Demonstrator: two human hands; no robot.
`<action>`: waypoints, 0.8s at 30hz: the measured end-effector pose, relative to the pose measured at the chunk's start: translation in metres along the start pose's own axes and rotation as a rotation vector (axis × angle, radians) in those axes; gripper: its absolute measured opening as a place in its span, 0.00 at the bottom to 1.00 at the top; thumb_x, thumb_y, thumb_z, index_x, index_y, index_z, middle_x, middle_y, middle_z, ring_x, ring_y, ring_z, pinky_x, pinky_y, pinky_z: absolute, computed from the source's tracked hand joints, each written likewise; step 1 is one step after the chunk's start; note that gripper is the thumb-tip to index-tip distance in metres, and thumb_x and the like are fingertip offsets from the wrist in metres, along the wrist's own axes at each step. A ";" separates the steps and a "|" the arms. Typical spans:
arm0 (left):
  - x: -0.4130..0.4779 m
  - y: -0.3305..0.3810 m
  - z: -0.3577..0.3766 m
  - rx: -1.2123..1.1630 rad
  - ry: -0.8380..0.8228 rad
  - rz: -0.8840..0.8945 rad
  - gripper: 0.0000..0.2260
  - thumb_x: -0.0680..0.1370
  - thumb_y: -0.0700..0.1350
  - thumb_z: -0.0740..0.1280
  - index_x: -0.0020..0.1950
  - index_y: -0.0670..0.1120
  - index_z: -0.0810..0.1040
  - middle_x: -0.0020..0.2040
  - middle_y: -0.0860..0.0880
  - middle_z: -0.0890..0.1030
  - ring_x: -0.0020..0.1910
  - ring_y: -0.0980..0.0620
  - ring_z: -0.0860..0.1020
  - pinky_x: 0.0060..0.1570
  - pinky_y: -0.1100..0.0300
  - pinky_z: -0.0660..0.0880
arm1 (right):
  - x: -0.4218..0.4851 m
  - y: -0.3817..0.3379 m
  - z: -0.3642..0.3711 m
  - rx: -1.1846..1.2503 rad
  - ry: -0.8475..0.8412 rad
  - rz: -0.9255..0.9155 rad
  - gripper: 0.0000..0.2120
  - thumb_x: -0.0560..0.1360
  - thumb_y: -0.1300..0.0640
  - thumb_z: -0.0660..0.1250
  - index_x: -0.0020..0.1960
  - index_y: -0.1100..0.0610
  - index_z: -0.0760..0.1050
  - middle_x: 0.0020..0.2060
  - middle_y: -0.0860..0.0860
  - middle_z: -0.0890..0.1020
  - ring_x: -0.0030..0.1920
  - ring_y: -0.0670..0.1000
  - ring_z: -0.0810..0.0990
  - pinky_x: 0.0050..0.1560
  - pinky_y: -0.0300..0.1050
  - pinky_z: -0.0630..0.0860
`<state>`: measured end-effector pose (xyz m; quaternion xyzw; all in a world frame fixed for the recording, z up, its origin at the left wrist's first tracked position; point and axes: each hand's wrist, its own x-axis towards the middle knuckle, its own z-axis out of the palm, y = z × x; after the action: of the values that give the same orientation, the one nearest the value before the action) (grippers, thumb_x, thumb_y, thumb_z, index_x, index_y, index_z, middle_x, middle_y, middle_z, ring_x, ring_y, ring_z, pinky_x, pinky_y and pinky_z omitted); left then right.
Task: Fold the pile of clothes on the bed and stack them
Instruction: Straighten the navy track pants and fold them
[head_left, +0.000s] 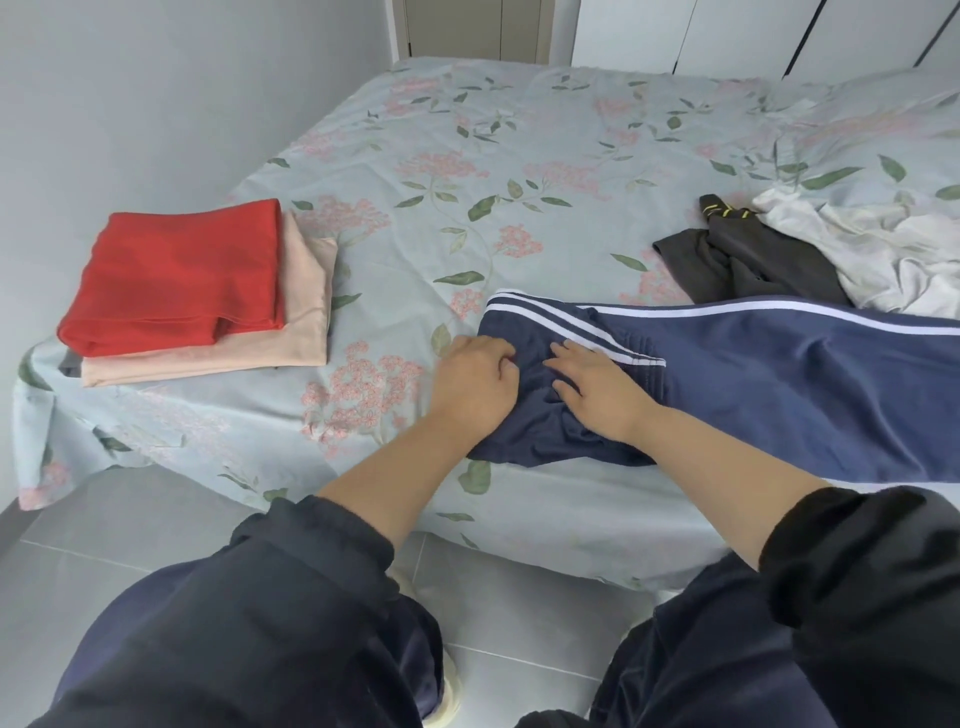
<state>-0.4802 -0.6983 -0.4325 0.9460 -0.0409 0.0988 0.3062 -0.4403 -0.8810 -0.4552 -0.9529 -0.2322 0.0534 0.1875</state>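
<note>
The navy track pants with white side stripes are lying along the near edge of the bed, stretching from about the middle of that edge out past the right side of the view. Their bunched end is sitting at the left, under both hands.

The left hand is gripping that bunched end, its fingers curled into the fabric. The right hand is lying just beside it on the same cloth, fingers straight and spread, pressing the fabric flat. The two hands are nearly touching.

Near the bed's near left corner, a folded red garment is resting on top of a folded pink garment, which is showing along the right and near sides of the stack.

Toward the right edge of the bed, behind the pants, a dark grey garment with yellow stripes is lying crumpled, touching a rumpled white garment on its right.

Dark sleeves are pushed up the forearms, and a grey tiled floor is showing below the bed.
</note>
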 end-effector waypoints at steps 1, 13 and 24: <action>0.009 0.003 0.008 0.099 -0.136 0.015 0.18 0.80 0.46 0.56 0.68 0.44 0.72 0.68 0.45 0.72 0.69 0.45 0.65 0.67 0.52 0.63 | -0.004 0.003 -0.001 -0.075 0.117 -0.002 0.18 0.80 0.58 0.59 0.67 0.61 0.71 0.73 0.58 0.64 0.73 0.56 0.61 0.72 0.50 0.54; 0.002 -0.024 0.064 0.414 -0.325 0.145 0.31 0.75 0.68 0.42 0.77 0.60 0.43 0.78 0.53 0.42 0.77 0.50 0.39 0.72 0.42 0.37 | -0.015 0.035 -0.026 0.734 0.293 0.796 0.14 0.73 0.52 0.69 0.52 0.63 0.78 0.48 0.56 0.81 0.45 0.53 0.78 0.46 0.44 0.74; 0.001 -0.027 0.056 0.205 -0.297 0.116 0.23 0.81 0.58 0.43 0.77 0.58 0.47 0.79 0.53 0.46 0.77 0.52 0.42 0.73 0.48 0.38 | 0.007 0.040 -0.029 0.765 0.252 0.747 0.13 0.78 0.57 0.65 0.56 0.65 0.74 0.53 0.61 0.80 0.52 0.59 0.79 0.50 0.48 0.76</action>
<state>-0.4663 -0.7097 -0.4921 0.9724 -0.1299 -0.0206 0.1925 -0.4115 -0.9199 -0.4438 -0.8334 0.1823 0.0825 0.5152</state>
